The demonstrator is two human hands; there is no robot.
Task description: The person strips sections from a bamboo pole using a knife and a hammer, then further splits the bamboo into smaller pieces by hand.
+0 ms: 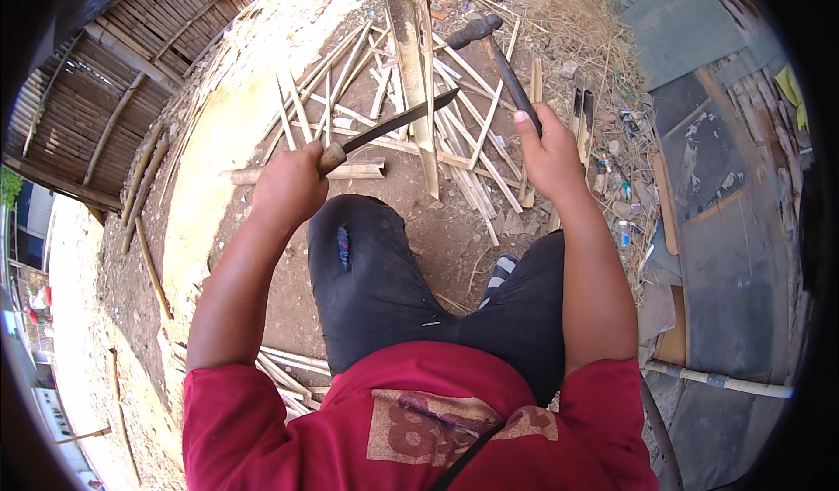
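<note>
My left hand (291,183) is closed round the wooden handle of a machete (398,122), whose dark blade slants up and to the right. That blade crosses a long split bamboo pole (406,41) in front of me; whether they touch I cannot tell. In my right hand (552,152) is a hammer (512,73), gripped by its dark handle with the metal head raised toward the upper left. Many thin bamboo strips (481,176) lie criss-crossed on the ground beyond my knees. A short bamboo piece (354,170) rests on the dirt near the machete handle.
More bamboo strips (288,373) lie beside my left hip. Dark flat sheets (721,264) and a green panel (686,28) line the right side. Dry straw (577,28) is heaped at the upper right. A bamboo-slat wall (83,111) stands at the left.
</note>
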